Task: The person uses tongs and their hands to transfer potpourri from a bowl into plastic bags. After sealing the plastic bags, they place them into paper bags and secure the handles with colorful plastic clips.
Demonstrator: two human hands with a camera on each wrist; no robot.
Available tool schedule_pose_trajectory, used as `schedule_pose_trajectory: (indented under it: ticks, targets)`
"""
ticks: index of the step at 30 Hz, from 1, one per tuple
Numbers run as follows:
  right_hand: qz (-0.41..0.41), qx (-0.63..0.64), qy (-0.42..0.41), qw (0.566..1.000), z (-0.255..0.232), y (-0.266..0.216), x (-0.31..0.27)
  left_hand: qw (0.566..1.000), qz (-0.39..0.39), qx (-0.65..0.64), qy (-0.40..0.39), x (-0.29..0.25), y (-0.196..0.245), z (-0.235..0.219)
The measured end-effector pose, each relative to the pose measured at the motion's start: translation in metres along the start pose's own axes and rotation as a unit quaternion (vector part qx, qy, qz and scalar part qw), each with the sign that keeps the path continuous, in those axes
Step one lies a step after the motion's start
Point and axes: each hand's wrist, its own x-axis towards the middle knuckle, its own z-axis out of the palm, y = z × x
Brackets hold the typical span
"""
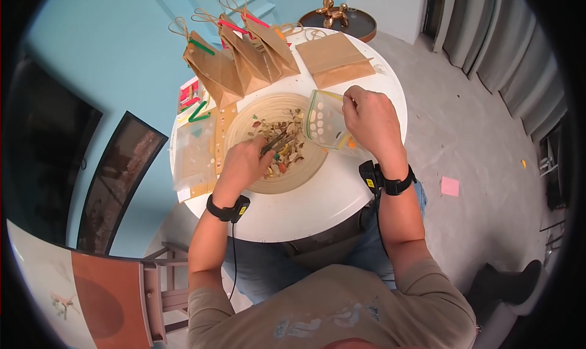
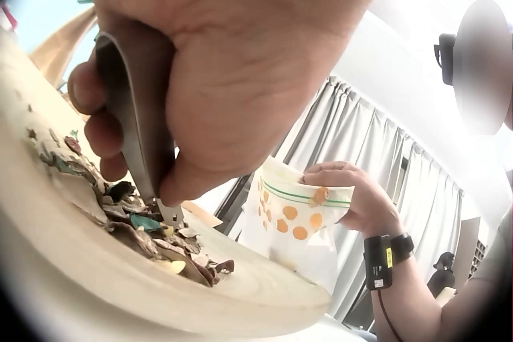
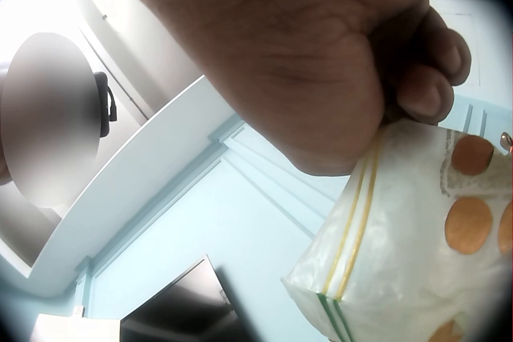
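Note:
My left hand (image 1: pixel 244 161) grips small metal tongs (image 2: pixel 132 109), their tips down among mixed dried pieces (image 1: pixel 287 160) that look like potpourri. The pieces, brown, cream, red and green, lie heaped on a wide round pale plate (image 1: pixel 244 114). To the plate's right, my right hand (image 1: pixel 373 120) pinches a clear zip bag (image 1: pixel 325 114) near its top edge. Printed dots and a green and yellow seal strip mark the bag (image 3: pixel 385 230). In the left wrist view the bag's mouth gapes beside the plate's rim.
Several brown paper bags (image 1: pixel 213 71) with coloured clips stand at the back left. Another paper bag (image 1: pixel 334 56) lies at the back right. Left of the plate are a clear plastic sheet or pouch (image 1: pixel 195 151) and a green clip (image 1: pixel 198 112), all on a round white table (image 1: pixel 281 221).

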Motion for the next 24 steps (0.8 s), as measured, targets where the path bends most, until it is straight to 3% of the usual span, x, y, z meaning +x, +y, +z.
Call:
schedule_pose_trajectory:
  ticks: [8,14,24]
  targets:
    - [0.001,0.000,0.000,1.000,0.000,0.000,0.000,1.000,0.000,-0.022,0.008,-0.002,-0.002,-0.001]
    - [0.005,0.009,-0.006,1.000,-0.001,-0.002,0.000,0.997,-0.055,-0.049,0.018,-0.010,0.000,-0.022]
    - [0.009,0.007,-0.029,1.000,0.003,-0.005,0.001,0.995,-0.024,-0.064,0.077,-0.008,0.025,-0.066]
